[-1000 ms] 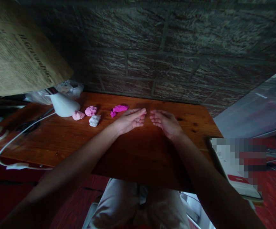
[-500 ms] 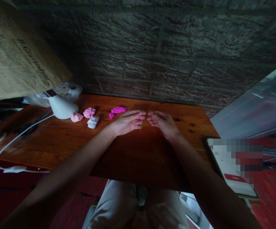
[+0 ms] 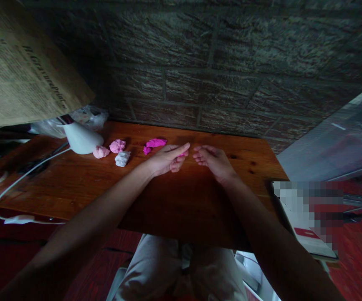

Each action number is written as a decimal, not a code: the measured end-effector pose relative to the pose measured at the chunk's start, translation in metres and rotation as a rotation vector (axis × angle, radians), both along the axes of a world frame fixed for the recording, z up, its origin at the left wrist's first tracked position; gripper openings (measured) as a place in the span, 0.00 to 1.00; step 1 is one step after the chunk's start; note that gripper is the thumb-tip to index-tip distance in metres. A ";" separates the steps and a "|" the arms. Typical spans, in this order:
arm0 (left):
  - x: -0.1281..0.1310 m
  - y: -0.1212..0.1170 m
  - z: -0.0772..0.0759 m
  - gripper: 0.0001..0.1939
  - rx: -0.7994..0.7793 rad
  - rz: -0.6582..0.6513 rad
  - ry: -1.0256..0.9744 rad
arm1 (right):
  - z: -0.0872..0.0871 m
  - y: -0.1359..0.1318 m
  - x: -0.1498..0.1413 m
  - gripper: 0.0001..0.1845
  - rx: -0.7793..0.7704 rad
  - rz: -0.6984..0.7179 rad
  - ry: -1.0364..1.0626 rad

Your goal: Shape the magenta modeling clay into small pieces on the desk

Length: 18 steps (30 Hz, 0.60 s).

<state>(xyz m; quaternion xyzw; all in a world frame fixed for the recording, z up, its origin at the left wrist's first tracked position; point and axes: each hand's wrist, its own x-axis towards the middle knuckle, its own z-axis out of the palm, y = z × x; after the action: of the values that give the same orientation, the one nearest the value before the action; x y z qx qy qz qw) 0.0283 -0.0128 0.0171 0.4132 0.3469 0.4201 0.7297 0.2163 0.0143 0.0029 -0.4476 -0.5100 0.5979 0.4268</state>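
Note:
My left hand [image 3: 170, 159] is closed, thumb laid along its curled fingers. Between them shows a bit of magenta modelling clay [image 3: 182, 154]. Just to its right, a small gap away, my right hand [image 3: 216, 163] has its fingers bent and pressed together; whatever they may hold is hidden. Behind my left wrist lies a larger magenta clay lump [image 3: 155, 143], with a smaller magenta piece [image 3: 147, 150] at its near end. Further left sit a pink lump [image 3: 117, 146], a pale pink lump [image 3: 101, 151] and a white lump [image 3: 122, 159].
A white lamp base [image 3: 83, 140] under a newsprint shade [image 3: 33, 71] stands at the left of the wooden table [image 3: 181, 209], its white cord [image 3: 18, 179] curving to the front edge. A stone-block wall [image 3: 183, 83] rises behind. A plastic bag [image 3: 89, 118] lies behind the lamp.
The magenta bit in my left hand was hidden a second ago and shows now. My left thumb has lifted slightly and its fingers have shifted. My right hand has barely moved.

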 end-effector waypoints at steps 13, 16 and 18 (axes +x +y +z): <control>0.003 -0.006 0.006 0.17 0.072 -0.064 -0.019 | 0.001 -0.001 0.000 0.14 0.018 -0.015 0.005; 0.002 -0.004 0.004 0.31 0.046 -0.064 0.043 | 0.000 -0.001 0.000 0.15 0.012 -0.035 -0.021; 0.001 -0.001 0.004 0.35 0.020 -0.096 0.038 | 0.000 -0.001 0.000 0.15 0.025 -0.033 -0.039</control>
<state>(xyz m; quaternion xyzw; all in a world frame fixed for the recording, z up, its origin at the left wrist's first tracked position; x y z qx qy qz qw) 0.0289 -0.0142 0.0209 0.4445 0.3362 0.3804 0.7380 0.2159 0.0132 0.0024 -0.4621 -0.5180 0.5755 0.4323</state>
